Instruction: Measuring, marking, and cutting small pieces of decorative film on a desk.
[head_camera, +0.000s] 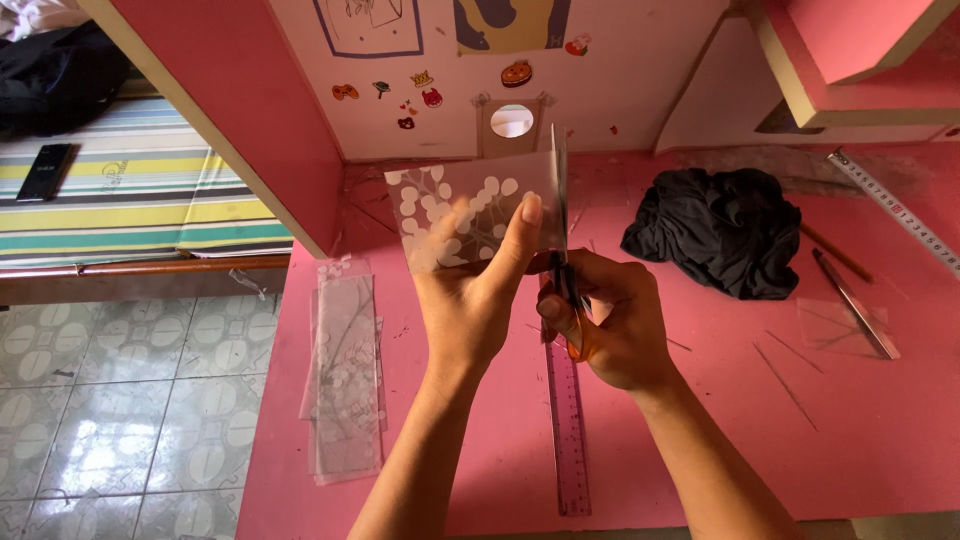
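Patterned sheet pinched in left grip.

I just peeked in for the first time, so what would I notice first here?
In the middle, the left hand holds up a clear sheet with white leaf shapes while the right hand works orange-handled scissors along its edge. A black crumpled cloth sits to the right on the bright pink desk.

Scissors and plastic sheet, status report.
Left hand holds clear patterned sheet upright. Right hand grips orange-handled scissors, blades at sheet's right edge. Ruler below.
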